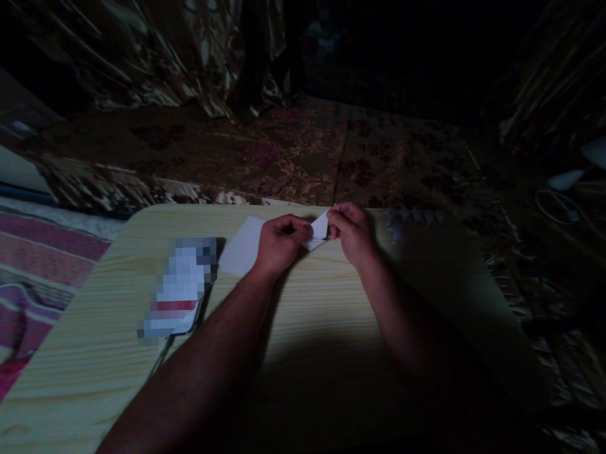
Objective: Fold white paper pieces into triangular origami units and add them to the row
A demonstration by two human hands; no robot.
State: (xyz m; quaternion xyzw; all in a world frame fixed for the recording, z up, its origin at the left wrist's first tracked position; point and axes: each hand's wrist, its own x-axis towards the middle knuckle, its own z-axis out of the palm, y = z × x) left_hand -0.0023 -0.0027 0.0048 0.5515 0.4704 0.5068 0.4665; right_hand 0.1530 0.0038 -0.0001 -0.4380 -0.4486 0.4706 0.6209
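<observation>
A small piece of folded white paper (319,232) is held between my two hands above the far part of the wooden table. My left hand (282,241) pinches its left side with thumb and forefinger. At the paper's upper right corner, the fingertips of my right hand (351,228) are closed on it. Flat on the table beside my left hand lies more white paper (243,247), partly covered by that hand. The room is dim, so the finer folds are hard to make out.
A phone (183,287) with a blurred screen and a cable lies on the left of the table (108,340). Several small pale folded shapes (416,216) sit at the far right. Behind stands a surface draped in patterned cloth (280,148); striped bedding (30,263) is at left.
</observation>
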